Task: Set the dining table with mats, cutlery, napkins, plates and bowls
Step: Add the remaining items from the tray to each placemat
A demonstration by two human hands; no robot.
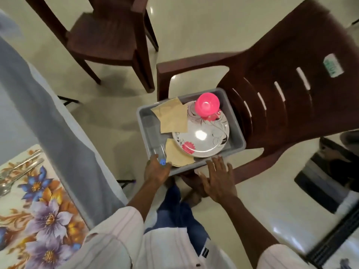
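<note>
A grey tub [142, 117] rests on the seat of a brown plastic chair [291, 78]. Inside it lie a white floral plate [202, 140], upside-down pink bowls [207, 105] on the plate's far side, tan napkins [172, 117] and a clear bottle [155, 136] with a blue cap. My left hand [156, 170] is at the tub's near left corner, its fingers around the blue cap; whether it grips the bottle or the rim is unclear. My right hand [218, 177] hovers over the near rim with spread fingers and holds nothing. On the table to the left, a floral mat [44, 216] carries cutlery [21, 166].
The table's grey-blue cloth [48, 117] hangs down along the left. A second brown chair [108, 35] stands at the back. A dark object [330, 171] sits on the glossy floor to the right. My legs are right below the tub.
</note>
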